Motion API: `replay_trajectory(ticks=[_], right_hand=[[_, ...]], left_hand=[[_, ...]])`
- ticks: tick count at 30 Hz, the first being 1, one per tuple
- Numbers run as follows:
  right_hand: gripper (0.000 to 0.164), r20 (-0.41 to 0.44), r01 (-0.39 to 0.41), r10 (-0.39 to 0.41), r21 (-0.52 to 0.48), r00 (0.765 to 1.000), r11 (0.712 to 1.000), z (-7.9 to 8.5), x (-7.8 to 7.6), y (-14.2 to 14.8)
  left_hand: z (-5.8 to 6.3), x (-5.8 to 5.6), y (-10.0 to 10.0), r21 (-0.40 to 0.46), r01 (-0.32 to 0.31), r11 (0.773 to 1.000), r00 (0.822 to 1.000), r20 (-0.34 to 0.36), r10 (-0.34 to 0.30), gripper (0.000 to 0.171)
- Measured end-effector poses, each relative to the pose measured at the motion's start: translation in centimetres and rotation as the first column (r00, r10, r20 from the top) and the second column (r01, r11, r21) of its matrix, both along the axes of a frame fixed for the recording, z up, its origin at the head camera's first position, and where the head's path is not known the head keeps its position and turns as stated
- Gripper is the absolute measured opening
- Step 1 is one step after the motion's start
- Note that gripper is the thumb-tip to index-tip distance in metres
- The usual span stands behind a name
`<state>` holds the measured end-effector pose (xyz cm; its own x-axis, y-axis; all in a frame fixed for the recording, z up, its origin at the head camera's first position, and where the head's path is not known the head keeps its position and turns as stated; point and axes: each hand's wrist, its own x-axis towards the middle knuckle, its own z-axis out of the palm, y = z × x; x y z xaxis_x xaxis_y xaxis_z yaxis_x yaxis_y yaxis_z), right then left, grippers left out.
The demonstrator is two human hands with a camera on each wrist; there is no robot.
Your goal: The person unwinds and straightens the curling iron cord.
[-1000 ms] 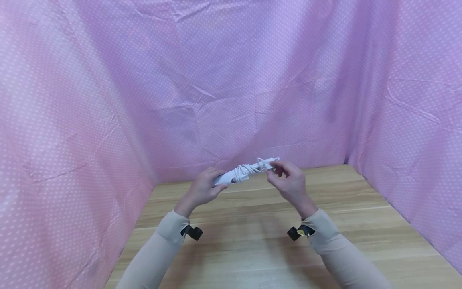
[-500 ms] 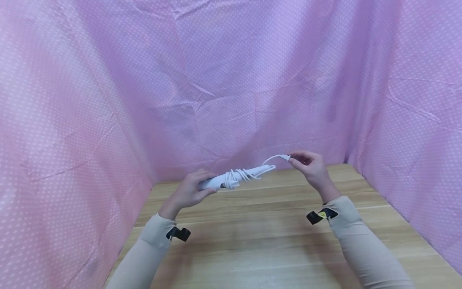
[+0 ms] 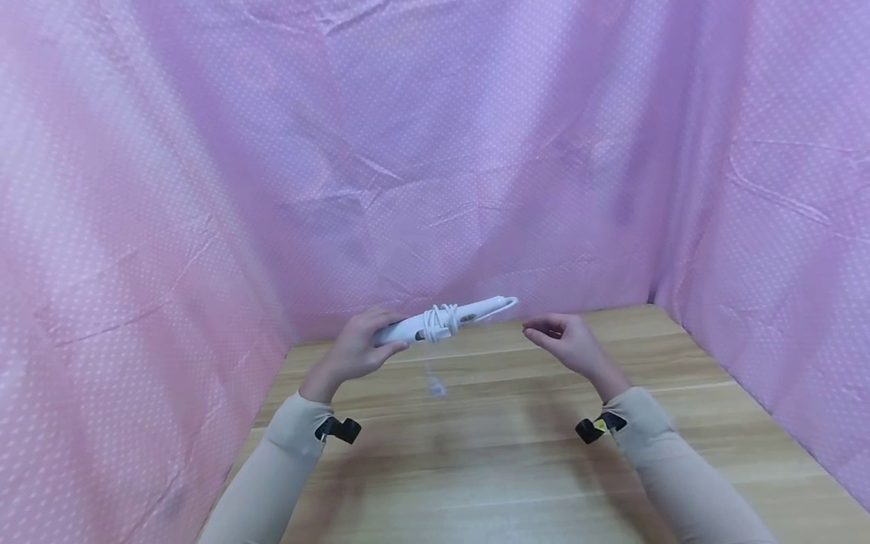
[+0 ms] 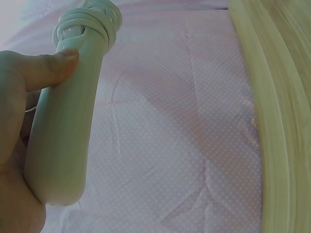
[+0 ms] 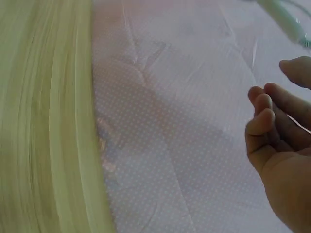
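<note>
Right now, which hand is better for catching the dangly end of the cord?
Probably the right hand: it holds nothing. The left hand is busy gripping the white device, and the blurry cord end hangs below that, between both hands.

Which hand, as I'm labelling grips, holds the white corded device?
The left hand grips the white corded device; the right hand holds nothing and is apart from it.

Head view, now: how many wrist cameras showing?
2. Left wrist camera, at the inner side of the left sleeve's cuff; right wrist camera, at the inner side of the right sleeve's cuff.
</note>
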<state>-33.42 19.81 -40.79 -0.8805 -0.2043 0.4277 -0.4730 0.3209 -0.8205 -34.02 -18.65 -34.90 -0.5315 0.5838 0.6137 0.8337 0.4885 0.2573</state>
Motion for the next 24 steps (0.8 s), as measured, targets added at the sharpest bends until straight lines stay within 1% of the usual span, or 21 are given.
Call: replay_trajectory(ticks=[2, 3, 5, 6, 7, 9, 11, 13, 17, 20, 24], right_hand=[[0.019, -0.090, 0.005, -0.006, -0.001, 0.996, 1.000, 0.5, 0.7, -0.9], [0.018, -0.146, 0.001, -0.002, -0.006, 0.989, 1.000, 0.9, 1.2, -1.3], [0.017, -0.255, -0.018, 0.014, -0.016, 0.967, 1.000, 1.8, 2.3, -2.2], [0.017, -0.309, -0.026, 0.020, -0.015, 0.951, 1.000, 2.3, 2.8, -2.7], [0.017, -0.352, -0.032, 0.025, -0.015, 0.936, 0.999, 2.8, 3.2, -3.1], [0.018, -0.407, -0.056, 0.042, -0.021, 0.912, 0.998, 3.6, 4.0, -3.8], [0.018, -0.434, -0.073, 0.055, -0.025, 0.899, 0.997, 4.1, 4.4, -4.4], [0.020, -0.449, -0.089, 0.069, -0.024, 0.891, 0.996, 4.3, 4.6, -5.0], [0.020, -0.469, -0.109, 0.096, 0.000, 0.878, 0.994, 4.2, 4.5, -6.3], [0.020, -0.458, -0.130, 0.118, 0.004, 0.881, 0.991, 3.8, 4.3, -7.3], [0.020, -0.414, -0.180, 0.154, -0.026, 0.897, 0.983, 3.2, 3.9, -8.3]], left_hand=[[0.2, 0.0, 0.0, -0.005, -0.015, 1.000, 1.000, 0.000, 0.015, 0.039], [0.2, -0.1, 0.0, -0.009, -0.026, 1.000, 1.000, -0.004, 0.026, 0.039], [0.4, -0.2, 0.0, -0.016, -0.048, 0.999, 0.999, -0.007, 0.048, 0.039], [0.5, -0.3, 0.0, -0.020, -0.059, 0.998, 0.998, -0.008, 0.059, 0.039], [0.5, -0.4, 0.0, -0.025, -0.069, 0.997, 0.998, -0.007, 0.069, 0.039], [0.6, -0.5, 0.0, -0.035, -0.086, 0.996, 0.996, -0.004, 0.086, 0.039], [0.7, -0.5, 0.0, -0.037, -0.095, 0.995, 0.995, 0.004, 0.096, 0.039], [0.7, -0.6, 0.1, -0.040, -0.102, 0.994, 0.995, 0.005, 0.102, 0.039], [0.9, -0.6, 0.4, -0.043, -0.106, 0.993, 0.994, -0.014, 0.106, 0.038], [1.1, -0.7, 0.7, -0.048, -0.104, 0.993, 0.994, -0.024, 0.102, 0.038], [1.6, -0.8, 1.3, -0.055, -0.085, 0.995, 0.996, -0.022, 0.084, 0.037]])
